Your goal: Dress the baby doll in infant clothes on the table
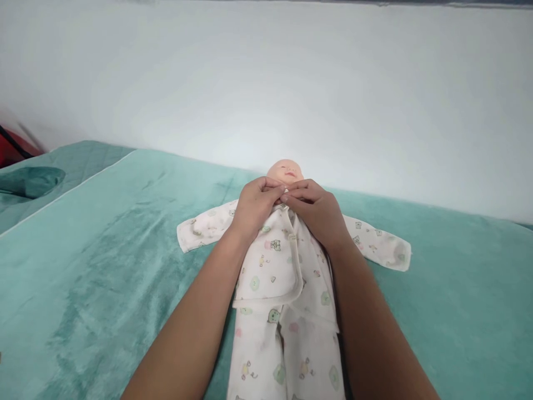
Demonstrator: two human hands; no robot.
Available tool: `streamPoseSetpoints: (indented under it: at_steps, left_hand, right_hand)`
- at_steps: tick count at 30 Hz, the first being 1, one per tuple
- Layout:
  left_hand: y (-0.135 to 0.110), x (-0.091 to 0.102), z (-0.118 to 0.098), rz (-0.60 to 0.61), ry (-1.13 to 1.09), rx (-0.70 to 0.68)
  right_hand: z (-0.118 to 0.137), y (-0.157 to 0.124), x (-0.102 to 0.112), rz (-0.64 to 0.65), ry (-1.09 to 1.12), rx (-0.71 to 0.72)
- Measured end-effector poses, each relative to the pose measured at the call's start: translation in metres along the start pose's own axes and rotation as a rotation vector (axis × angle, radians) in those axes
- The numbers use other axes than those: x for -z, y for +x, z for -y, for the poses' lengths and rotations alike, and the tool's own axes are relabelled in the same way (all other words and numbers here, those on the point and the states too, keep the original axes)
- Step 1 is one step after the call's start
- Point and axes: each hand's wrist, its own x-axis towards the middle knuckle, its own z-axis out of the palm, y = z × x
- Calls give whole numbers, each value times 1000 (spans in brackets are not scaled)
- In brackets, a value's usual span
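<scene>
A baby doll (285, 169) lies on its back, head toward the wall, dressed in a white baby top (266, 266) printed with small animals. Matching trousers (258, 355) cover its legs. At the doll's neck my left hand (259, 201) pinches the collar edge of the top. My right hand (313, 206) meets it there, its fingertips closed on the same collar. Both sleeves stretch out sideways. The front flap overlaps below the hands, its lower corner lying loose. What exactly sits between the fingertips is hidden.
Under the doll spreads a teal plush cover (116, 266). A white wall (258, 78) rises behind the head. At the far left are a quilted green cushion edge (79, 161) and a red object (14, 147).
</scene>
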Motion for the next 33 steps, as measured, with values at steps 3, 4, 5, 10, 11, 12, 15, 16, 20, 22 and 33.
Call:
streamPoseSetpoints:
  at_steps: [3,4,5,10,11,12,15,16,20,22,33]
  left_hand:
    - [-1,-1,-3,-13,-57,31]
    - [-1,-2,-3,-20,-63,33]
    - [-1,-2,-4,-29,-64,33]
    - [-1,-3,-1,-88,-11,15]
    - [0,-4,-1,-98,8,7]
    - [0,-4,0,-108,26,-2]
    - [0,-4,0,-113,27,-19]
    - [0,-5,0,-109,4,-22]
    - [0,-5,1,-97,-102,-33]
    - [0,-5,1,-91,-134,-39]
    - [-1,-4,5,-25,-184,-147]
  right_hand:
    - [1,1,0,6,5,-11]
    - [1,1,0,2,14,-22]
    - [2,1,0,-1,21,-40]
    - [2,0,0,-4,60,-113]
    - [2,0,0,-2,70,-106]
    - [1,0,0,2,78,-99]
    - [0,0,-1,11,93,-97]
    - [0,1,-1,9,97,-100]
    - [-2,3,-3,-41,208,-115]
    - [-3,4,-3,-60,264,-133]
    - [2,1,3,16,128,-170]
